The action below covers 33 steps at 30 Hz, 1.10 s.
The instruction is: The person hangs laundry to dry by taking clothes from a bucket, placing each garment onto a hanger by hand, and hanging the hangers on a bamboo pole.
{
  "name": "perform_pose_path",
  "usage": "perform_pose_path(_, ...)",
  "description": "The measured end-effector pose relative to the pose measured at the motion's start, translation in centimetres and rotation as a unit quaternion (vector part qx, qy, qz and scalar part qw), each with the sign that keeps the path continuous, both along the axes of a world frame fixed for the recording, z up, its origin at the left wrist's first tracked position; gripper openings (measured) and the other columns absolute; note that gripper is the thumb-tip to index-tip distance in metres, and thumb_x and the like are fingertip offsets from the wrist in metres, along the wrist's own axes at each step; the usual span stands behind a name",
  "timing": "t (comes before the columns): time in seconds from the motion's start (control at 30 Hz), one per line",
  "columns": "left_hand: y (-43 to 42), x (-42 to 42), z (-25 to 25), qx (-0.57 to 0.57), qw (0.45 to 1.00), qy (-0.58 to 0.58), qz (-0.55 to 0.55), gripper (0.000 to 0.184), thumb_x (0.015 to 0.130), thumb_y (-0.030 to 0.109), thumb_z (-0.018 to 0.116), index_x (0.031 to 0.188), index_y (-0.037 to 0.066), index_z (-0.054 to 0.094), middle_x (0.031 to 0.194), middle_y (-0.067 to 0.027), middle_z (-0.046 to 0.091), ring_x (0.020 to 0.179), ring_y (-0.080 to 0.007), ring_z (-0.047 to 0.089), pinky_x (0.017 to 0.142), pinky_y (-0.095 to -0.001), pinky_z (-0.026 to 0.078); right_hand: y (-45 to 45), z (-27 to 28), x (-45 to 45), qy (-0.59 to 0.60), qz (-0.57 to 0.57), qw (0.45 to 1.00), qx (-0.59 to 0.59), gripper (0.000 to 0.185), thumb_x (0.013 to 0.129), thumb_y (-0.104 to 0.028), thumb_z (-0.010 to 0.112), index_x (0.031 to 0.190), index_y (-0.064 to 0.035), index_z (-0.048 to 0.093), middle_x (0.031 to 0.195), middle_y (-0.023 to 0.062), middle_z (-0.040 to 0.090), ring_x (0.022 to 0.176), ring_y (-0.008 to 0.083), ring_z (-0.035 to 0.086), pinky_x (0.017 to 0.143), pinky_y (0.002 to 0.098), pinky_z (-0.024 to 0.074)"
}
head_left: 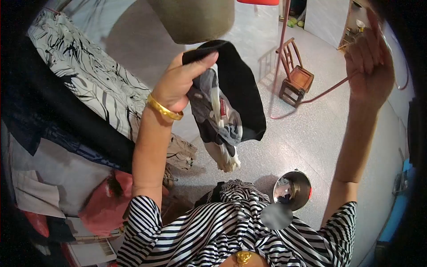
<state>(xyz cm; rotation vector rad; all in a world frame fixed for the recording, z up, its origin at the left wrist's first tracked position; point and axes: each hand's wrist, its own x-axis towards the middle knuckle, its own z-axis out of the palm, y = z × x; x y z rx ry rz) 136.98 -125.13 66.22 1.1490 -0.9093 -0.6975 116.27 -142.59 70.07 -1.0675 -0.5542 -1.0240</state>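
Observation:
My left hand (180,82), with a gold bangle on the wrist, is raised in front of me. Its fingers and thumb pinch the edge of a black garment (244,89), whose grey and white inner cloth and small red label show as it hangs down. On the right, my right hand (371,66) is lifted high with its fingers curled. A thin reddish hose (329,91) runs from the floor up to that hand and seems gripped in it; the fingers partly cover it.
A small wooden chair (299,80) stands on the pale floor beyond the hose. Near my body is a metal bucket (306,189) with something inside. Patterned cloth (89,80) and dark clothing (66,115) hang at left. A large beige container (195,20) is at the top.

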Motion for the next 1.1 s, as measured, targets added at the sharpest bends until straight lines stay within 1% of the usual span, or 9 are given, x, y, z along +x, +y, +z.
perform_pose_path(0.27,-1.2,-1.9,3.6,-0.032,0.996,0.025,-0.078,0.011,0.072,0.010,0.055,0.082,0.005,0.056,0.071,0.0022,0.054,0.060,-0.0060,0.050,0.052,-0.0206,0.041,2.5,-6.1,4.5,-0.080,0.011,0.996,0.032,0.029,0.072,-0.014,0.035,0.086,0.0077,0.047,0.040,-0.0025,0.026,0.032,0.0061,0.021,0.032,0.0203,0.0191)
perform_pose_path(0.4,-0.3,-0.3,5.2,-0.078,0.994,0.057,-0.042,0.009,0.071,0.006,0.054,0.079,0.002,0.055,0.067,-0.0032,0.055,0.058,-0.0109,0.054,0.053,-0.0229,0.044,1.9,-9.4,5.6,0.056,-0.032,0.997,-0.049,0.026,0.067,-0.010,0.032,0.075,0.0063,0.052,0.046,0.0010,0.038,0.036,0.0056,0.028,0.034,0.0184,0.0226)
perform_pose_path(0.53,0.9,2.7,4.8,-0.130,0.990,0.052,0.022,0.031,0.067,0.004,0.057,0.097,-0.001,0.047,0.083,-0.0076,0.054,0.075,-0.0133,0.053,0.066,-0.0212,0.042,-0.1,-8.9,3.6,0.264,-0.179,0.908,-0.271,0.031,0.070,-0.012,0.032,0.087,0.0024,0.053,0.055,-0.0001,0.041,0.046,0.0052,0.032,0.041,0.0174,0.0251)
perform_pose_path(0.57,0.4,4.3,3.7,-0.146,0.978,-0.149,0.002,0.032,0.071,0.005,0.053,0.101,0.000,0.046,0.087,-0.0063,0.054,0.081,-0.0111,0.050,0.074,-0.0238,0.041,-0.2,-7.8,2.7,0.295,-0.184,0.894,-0.283,0.029,0.071,-0.012,0.033,0.088,0.0012,0.053,0.056,-0.0006,0.041,0.047,0.0052,0.033,0.042,0.0172,0.0256)
perform_pose_path(0.6,-0.1,5.6,2.7,-0.051,0.981,-0.165,0.084,0.026,0.074,0.005,0.049,0.099,0.001,0.047,0.083,-0.0036,0.053,0.078,-0.0102,0.050,0.070,-0.0215,0.040,0.0,-6.6,1.8,0.327,-0.188,0.878,-0.294,0.028,0.072,-0.011,0.034,0.090,0.0001,0.052,0.058,-0.0011,0.042,0.048,0.0052,0.033,0.043,0.0170,0.0261)
perform_pose_path(0.67,-1.3,5.8,1.9,0.029,0.975,-0.213,0.063,0.022,0.074,0.004,0.048,0.096,0.002,0.049,0.079,-0.0013,0.052,0.072,-0.0088,0.049,0.062,-0.0193,0.040,0.3,-4.7,0.9,0.392,-0.173,0.854,-0.294,0.023,0.075,-0.005,0.035,0.089,-0.0018,0.053,0.056,-0.0011,0.039,0.048,0.0053,0.031,0.043,0.0198,0.0257)
perform_pose_path(0.87,-4.1,6.1,-0.3,0.102,0.993,-0.054,0.002,0.020,0.071,0.000,0.045,0.089,0.006,0.051,0.077,-0.0022,0.055,0.065,-0.0083,0.054,0.056,-0.0198,0.045,1.4,-1.2,-0.5,0.472,-0.245,0.750,-0.393,0.021,0.077,-0.004,0.035,0.087,-0.0041,0.053,0.059,0.0041,0.045,0.051,0.0102,0.040,0.047,0.0230,0.0322)
perform_pose_path(0.97,-5.0,6.5,-0.5,0.045,0.998,0.016,-0.043,0.019,0.071,0.001,0.047,0.089,0.005,0.049,0.075,-0.0020,0.055,0.063,-0.0079,0.054,0.055,-0.0199,0.046,2.3,-1.2,-0.6,0.447,-0.302,0.700,-0.468,0.018,0.079,-0.007,0.035,0.084,-0.0030,0.052,0.079,0.0116,0.056,0.070,0.0261,0.053,0.062,0.0312,0.0415)
perform_pose_path(1.1,-6.4,6.6,-0.2,0.039,0.995,-0.082,0.032,0.022,0.067,-0.006,0.044,0.086,0.002,0.051,0.070,-0.0065,0.055,0.057,-0.0104,0.054,0.049,-0.0224,0.047,2.3,-0.7,-0.8,0.454,-0.326,0.677,-0.479,0.019,0.079,-0.005,0.035,0.086,-0.0032,0.052,0.077,0.0118,0.056,0.068,0.0230,0.053,0.060,0.0297,0.0410)
